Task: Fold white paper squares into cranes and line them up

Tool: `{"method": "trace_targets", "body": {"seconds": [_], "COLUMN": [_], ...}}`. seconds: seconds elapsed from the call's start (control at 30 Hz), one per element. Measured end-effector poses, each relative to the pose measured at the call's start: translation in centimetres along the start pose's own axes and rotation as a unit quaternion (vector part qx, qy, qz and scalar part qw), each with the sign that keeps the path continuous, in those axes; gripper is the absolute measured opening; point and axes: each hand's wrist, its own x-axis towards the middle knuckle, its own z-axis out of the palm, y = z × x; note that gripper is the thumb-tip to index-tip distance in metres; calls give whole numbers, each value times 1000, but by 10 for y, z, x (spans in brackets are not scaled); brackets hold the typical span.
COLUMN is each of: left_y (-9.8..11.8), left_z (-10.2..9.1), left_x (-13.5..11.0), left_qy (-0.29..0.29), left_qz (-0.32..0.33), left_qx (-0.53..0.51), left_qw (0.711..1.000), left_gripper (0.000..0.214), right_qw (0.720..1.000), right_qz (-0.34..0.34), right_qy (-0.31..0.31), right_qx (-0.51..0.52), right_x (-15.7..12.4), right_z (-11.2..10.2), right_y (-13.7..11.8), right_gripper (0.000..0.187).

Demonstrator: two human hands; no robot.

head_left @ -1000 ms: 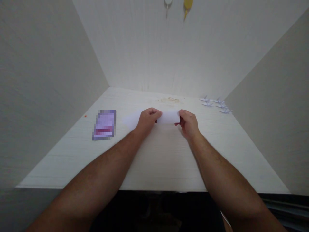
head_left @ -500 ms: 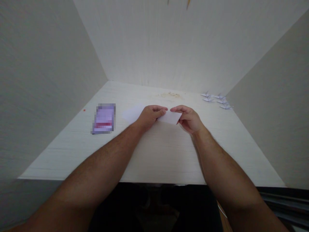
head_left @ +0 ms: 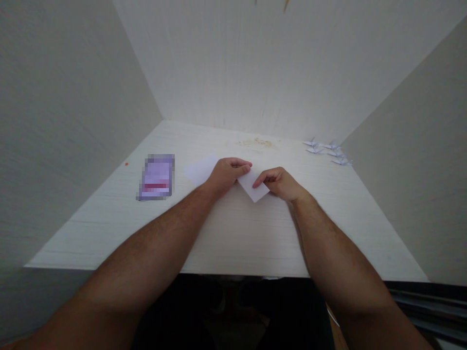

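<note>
A small white piece of paper (head_left: 254, 193) is held between both hands above the middle of the table, one corner pointing toward me. My left hand (head_left: 230, 172) pinches its upper left part between thumb and fingers. From the other side my right hand (head_left: 276, 182) grips the paper, a finger or thumb lying across its face and the rest curled at its right edge. More white paper (head_left: 200, 169) lies flat on the table just left of my left hand, which partly covers it.
Several folded white paper cranes (head_left: 328, 148) sit in the far right corner. A pixelated purple rectangular object (head_left: 157, 176) lies on the left. A small orange speck (head_left: 126, 164) is by the left wall, and brownish marks (head_left: 257, 142) show near the back wall. Panels enclose the white table (head_left: 241, 243).
The paper has turned so that a corner now points toward me. My right hand has shifted down and left onto its face, while my left hand stays nearly in place.
</note>
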Motion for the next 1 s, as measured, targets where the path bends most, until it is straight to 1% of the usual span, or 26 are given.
{"method": "trace_targets", "body": {"seconds": [0.17, 0.27, 0.37, 0.47, 0.53, 0.67, 0.73, 0.8, 0.9, 0.97, 1.0], "left_y": [2, 1, -2, -2, -1, 3, 5, 8, 12, 13, 14], "left_z": [2, 2, 0, -1, 0, 1, 2, 3, 4, 4, 5], "left_x": [-1, 0, 1, 1, 0, -4, -5, -7, -9, -10, -10], "left_qy": [1, 6, 14, 15, 14, 15, 15, 23, 29, 25, 26], "left_qz": [-9, 0, 12, 18, 23, 32, 28, 25, 26, 26, 27], "left_qx": [-6, -10, -9, 6, 18, 46, 64, 80, 96, 108, 115], "left_qw": [1000, 1000, 1000, 1000, 999, 998, 997, 996, 995, 993, 993], "left_gripper": [29, 27, 26, 27, 27, 26, 23, 21, 21, 21, 20], "right_qw": [997, 998, 998, 997, 998, 1000, 999, 999, 1000, 1000, 999], "right_qz": [6, 28, 43, 40, 27, 8, 3, 2, 17, 27, 30], "right_qy": [-24, -34, -52, -66, -54, 26, 51, 47, 18, 11, 18], "right_qx": [-66, -45, -3, 0, -1, 11, 18, 24, 18, 6, 0], "right_x": [0, -1, -2, -1, 0, 2, 1, 0, -2, -2, -1], "right_z": [1, 0, 0, 0, 1, 2, 2, 2, 2, 3, 3], "right_y": [0, -2, -5, -8, -7, -3, -3, -5, -8, -7, -6], "right_gripper": [10, 13, 25, 25, 25, 31, 33, 36, 37, 35, 33]}}
